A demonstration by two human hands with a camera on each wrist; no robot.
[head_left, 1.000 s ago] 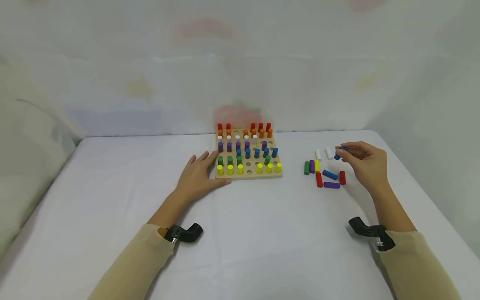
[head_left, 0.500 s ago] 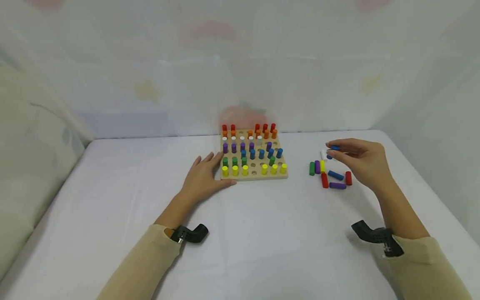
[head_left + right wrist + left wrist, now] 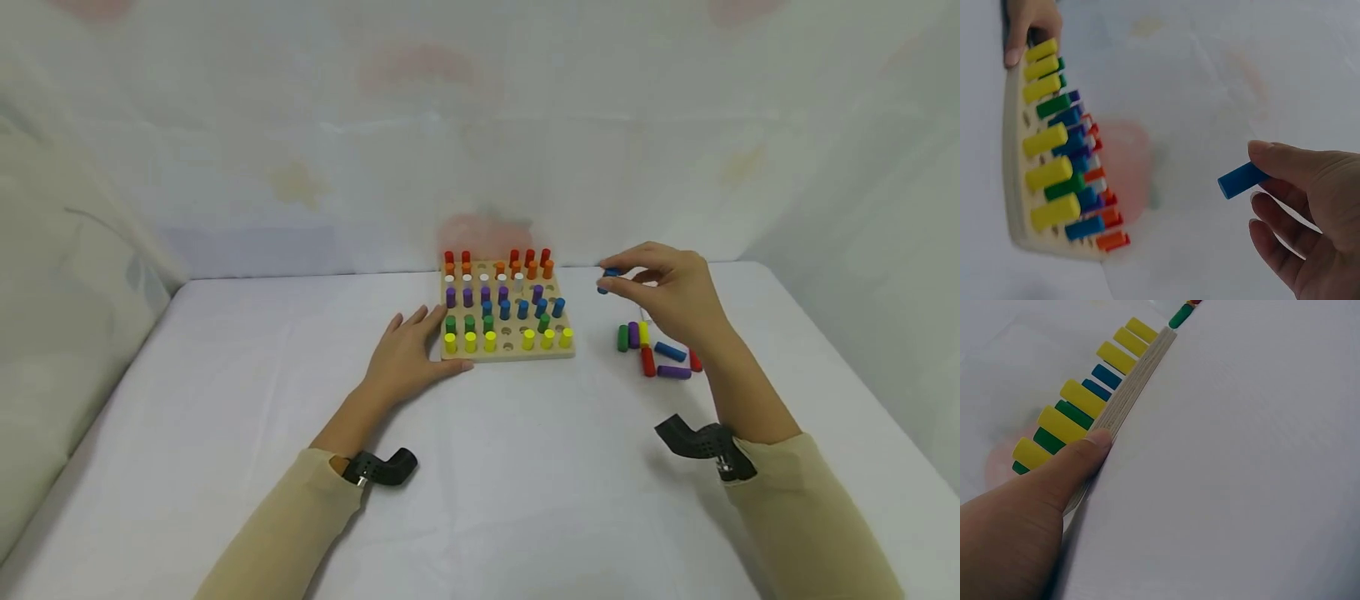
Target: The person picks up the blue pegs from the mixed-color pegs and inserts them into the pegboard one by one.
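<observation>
One wooden pegboard (image 3: 507, 354) lies on the table. Along its near edge stand six yellow pegs (image 3: 470, 342). To the right of the pegboard lie seven loose pegs (image 3: 670, 352), and one blue peg (image 3: 609, 277) is held above them.

Loose pegs lie on a white table (image 3: 525, 467) before a pale patterned backdrop (image 3: 420, 125).
At centre right of the frame, green (image 3: 622, 337), purple (image 3: 634, 334), yellow (image 3: 643, 332), red (image 3: 648, 362) and blue (image 3: 670, 352) pegs cluster together, a second purple peg (image 3: 674, 372) below them; a cushion (image 3: 52, 333) fills the left edge.
</observation>
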